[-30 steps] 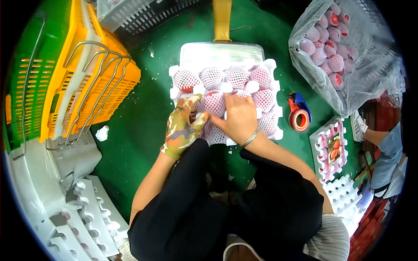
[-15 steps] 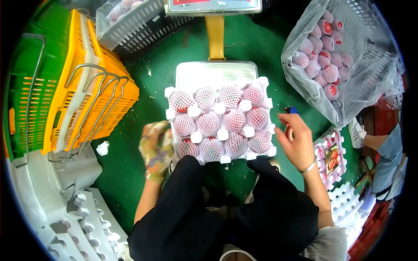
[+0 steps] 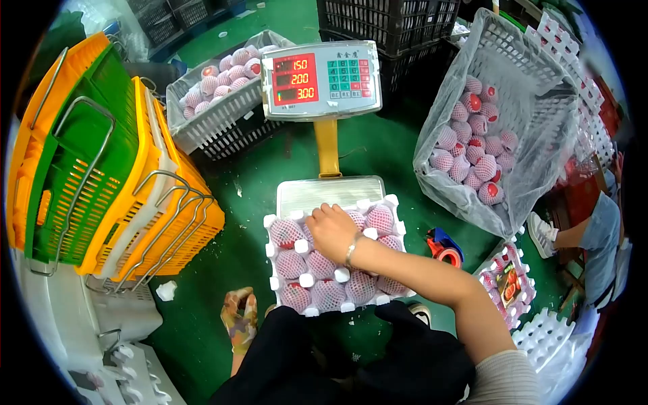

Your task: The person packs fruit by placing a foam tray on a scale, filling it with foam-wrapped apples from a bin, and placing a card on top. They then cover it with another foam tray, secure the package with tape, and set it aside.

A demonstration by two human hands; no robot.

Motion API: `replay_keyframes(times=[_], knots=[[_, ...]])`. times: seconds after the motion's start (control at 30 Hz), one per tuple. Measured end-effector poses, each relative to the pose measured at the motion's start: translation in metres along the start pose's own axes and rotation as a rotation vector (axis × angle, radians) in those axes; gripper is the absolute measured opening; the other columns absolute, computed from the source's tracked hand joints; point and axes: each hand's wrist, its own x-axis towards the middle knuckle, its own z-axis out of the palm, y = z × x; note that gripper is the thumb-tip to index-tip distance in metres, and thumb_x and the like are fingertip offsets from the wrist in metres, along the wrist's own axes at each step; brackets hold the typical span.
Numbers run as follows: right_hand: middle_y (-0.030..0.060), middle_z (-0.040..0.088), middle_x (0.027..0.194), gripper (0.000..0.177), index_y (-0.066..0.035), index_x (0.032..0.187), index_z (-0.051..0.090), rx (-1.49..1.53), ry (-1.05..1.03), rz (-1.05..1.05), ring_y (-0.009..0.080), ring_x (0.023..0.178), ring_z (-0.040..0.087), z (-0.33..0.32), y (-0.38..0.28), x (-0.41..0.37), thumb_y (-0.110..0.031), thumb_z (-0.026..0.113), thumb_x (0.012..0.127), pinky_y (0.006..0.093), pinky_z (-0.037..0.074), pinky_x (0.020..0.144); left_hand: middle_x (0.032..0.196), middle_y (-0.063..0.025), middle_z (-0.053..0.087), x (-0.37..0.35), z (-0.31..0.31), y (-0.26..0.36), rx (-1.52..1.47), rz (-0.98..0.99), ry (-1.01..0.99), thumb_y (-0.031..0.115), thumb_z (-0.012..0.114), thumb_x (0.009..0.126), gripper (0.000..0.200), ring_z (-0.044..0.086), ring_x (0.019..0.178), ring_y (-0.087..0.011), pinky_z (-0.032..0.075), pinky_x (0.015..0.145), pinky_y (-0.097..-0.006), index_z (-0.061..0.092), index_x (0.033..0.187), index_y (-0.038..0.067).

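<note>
Fruit tray (image 3: pixel 306 279), white and full of fruits in pink foam nets, lies in front of me, its far edge overlapping the near part of the scale's metal platform (image 3: pixel 331 190) and its near edge over my black-clad knees (image 3: pixel 287 331). My bare right hand (image 3: pixel 324 229) is on top of the fruits towards the far side, fingers bent down; the back of it hides whether they are clamped on one. My right forearm crosses the tray's right half and covers some of the fruits. My left hand (image 3: pixel 237 312), in a camouflage glove, is off the tray, low on the left over the green floor (image 3: pixel 202 270), fingers curled; I cannot tell whether they meet the thumb. Beyond the platform, a yellow post (image 3: pixel 327 145) bears the display (image 3: pixel 322 79), lit with red digits. Stacked yellow and green crates (image 3: pixel 101 182) with wire handles crowd my left, and a grey basket (image 3: pixel 229 133) of netted fruits is behind them, beside the display. On my right, a red and blue tape dispenser (image 3: pixel 444 251) lies near the tray, with a plastic-lined crate (image 3: pixel 533 128) of more netted fruits farther off and a smaller labelled pack (image 3: pixel 507 283) nearer me.
</note>
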Motion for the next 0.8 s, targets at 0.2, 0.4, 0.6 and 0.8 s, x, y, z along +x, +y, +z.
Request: replay_keyframes(times=[0.2, 0.4, 0.6, 0.8], knots=[[0.0109, 0.065, 0.097, 0.021, -0.007, 0.095, 0.070, -0.234, -0.242, 0.047, 0.0258, 0.102, 0.056, 0.030, -0.001, 0.028, -0.014, 0.056, 0.081, 0.0394, 0.039, 0.092, 0.090, -0.0067, 0.060, -0.008, 0.000, -0.031, -0.086, -0.020, -0.084, 0.005, 0.063, 0.088, 0.015, 0.057, 0.084, -0.0120, 0.045, 0.076, -0.0250, 0.065, 0.101, -0.002], [0.0127, 0.062, 0.105, 0.037, -0.004, 0.110, 0.063, -0.161, -0.062, 0.087, 0.0276, 0.107, 0.053, 0.021, 0.006, 0.016, -0.021, 0.064, 0.077, 0.0404, 0.035, 0.095, 0.086, -0.0032, 0.059, 0.000, 0.007, -0.036, -0.049, 0.013, -0.115, 0.005, 0.060, 0.090, 0.014, 0.054, 0.071, -0.0095, 0.043, 0.066, -0.0225, 0.063, 0.101, -0.001], [0.0191, 0.055, 0.107, 0.059, -0.001, 0.112, 0.050, 0.382, 0.416, 0.301, 0.0340, 0.100, 0.054, -0.057, 0.048, -0.030, -0.023, 0.076, 0.064, 0.0419, 0.044, 0.088, 0.086, -0.0035, 0.058, 0.009, 0.011, -0.034, 0.009, -0.077, -0.131, 0.006, 0.060, 0.089, 0.014, 0.054, 0.072, -0.0099, 0.043, 0.066, -0.0228, 0.063, 0.101, -0.001], [0.0244, 0.060, 0.116, 0.064, 0.001, 0.123, 0.052, -0.045, 0.322, 0.593, 0.0357, 0.108, 0.059, -0.164, 0.271, -0.119, -0.027, 0.071, 0.069, 0.0414, 0.046, 0.095, 0.086, -0.0038, 0.057, 0.021, 0.008, -0.031, 0.058, -0.156, -0.133, 0.006, 0.061, 0.088, 0.014, 0.054, 0.073, -0.0103, 0.043, 0.066, -0.0231, 0.063, 0.100, -0.001]])
